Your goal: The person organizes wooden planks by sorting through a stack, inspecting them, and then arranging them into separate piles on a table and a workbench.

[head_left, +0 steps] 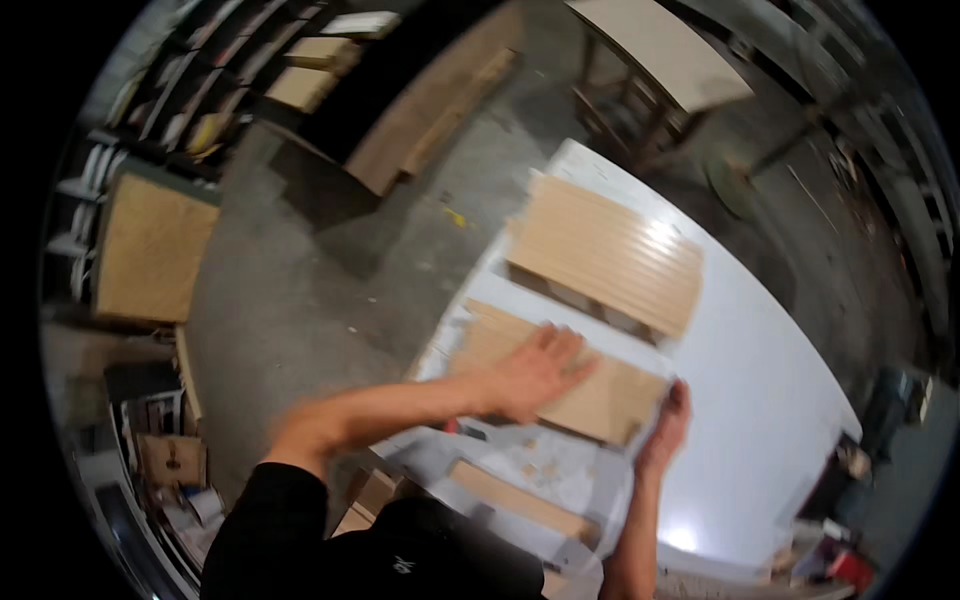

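A light wooden board lies across the white worktable in front of me. My left hand is flat on its upper face with the fingers spread; the hand is a little blurred. At the board's right end, my right hand has its fingers stretched out along the edge, and its thumb is hard to make out. Beyond this board sits a wider stack of light wooden strips or a grooved panel. Closer to my body is a narrow wooden piece.
Small wood scraps are scattered near my left wrist. A dark-topped wooden cabinet piece stands on the concrete floor at the far left. A pale-topped table is at the back. Shelving and a yellowish board line the left side.
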The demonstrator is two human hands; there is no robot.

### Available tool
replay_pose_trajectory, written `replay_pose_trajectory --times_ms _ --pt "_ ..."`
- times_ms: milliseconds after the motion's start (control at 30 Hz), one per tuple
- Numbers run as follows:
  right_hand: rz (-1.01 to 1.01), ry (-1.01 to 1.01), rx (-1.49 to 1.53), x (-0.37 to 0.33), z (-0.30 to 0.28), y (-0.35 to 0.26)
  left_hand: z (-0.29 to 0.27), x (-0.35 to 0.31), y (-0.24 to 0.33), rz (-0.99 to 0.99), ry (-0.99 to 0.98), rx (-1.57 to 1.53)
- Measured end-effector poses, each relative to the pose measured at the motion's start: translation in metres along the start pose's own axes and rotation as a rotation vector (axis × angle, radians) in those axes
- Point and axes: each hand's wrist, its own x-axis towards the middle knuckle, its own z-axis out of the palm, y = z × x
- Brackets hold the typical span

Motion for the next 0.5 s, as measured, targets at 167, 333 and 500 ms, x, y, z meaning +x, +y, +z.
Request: replay_pose_trajectory --times_ms 167,333,500 --pt "-0.091 0.101 0.074 -0.011 -0.010 -0.010 0.018 -0.015 -0.015 0.071 0.127 -0.006" --pt "-0.467 -0.452 0.398 0.044 0.010 -0.187 0.019 -0.017 -0.019 0.142 0.180 0.013" --pt "-0.867 -1.094 0.304 0.008 0.146 -0.354 -0.013 -0.118 -0.072 0.189 0.355 0.009"
